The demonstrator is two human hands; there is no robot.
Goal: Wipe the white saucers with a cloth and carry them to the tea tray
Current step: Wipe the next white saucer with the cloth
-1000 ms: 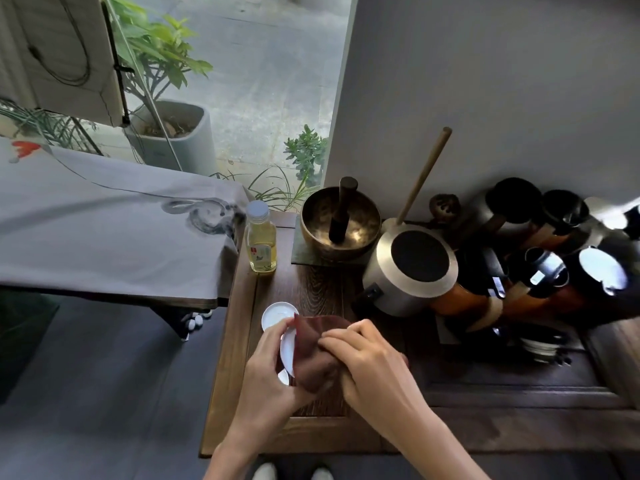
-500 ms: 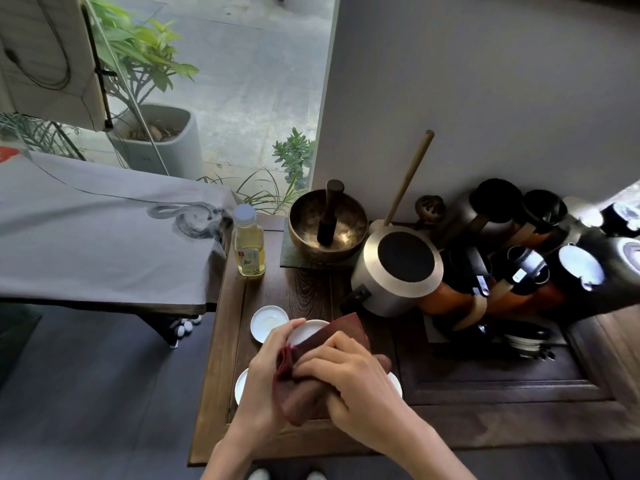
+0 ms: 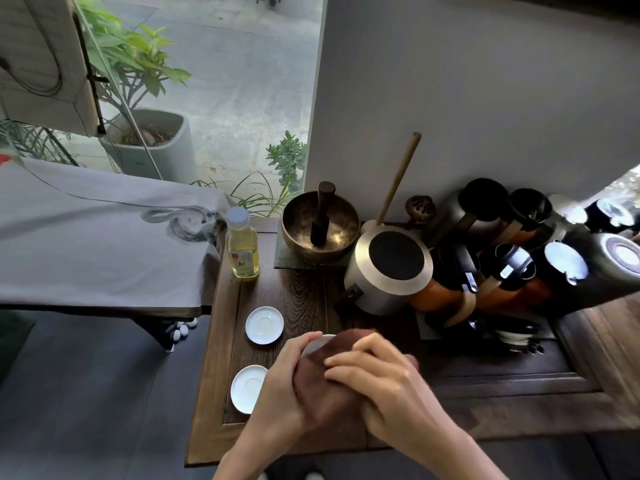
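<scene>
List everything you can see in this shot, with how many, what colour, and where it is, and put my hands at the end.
saucers lying flat: 2, white, left part of the wooden tray, one behind the other
held saucer: 1, white, only its edge shows between the hands
cloth: 1, dark red-brown, wrapped over the held saucer
wooden tray: 1, dark brown, centre
bottle: 1, yellow liquid, pale cap, tray's far left corner
metal bowl: 1, brassy, dark striker standing in it, behind the tray
round canister: 1, silver with black top, right of the bowl
kettles and pots: count unclear, dark, right
grey cloth: 1, over the table at left
left hand: grips the saucer
right hand: presses the cloth
</scene>
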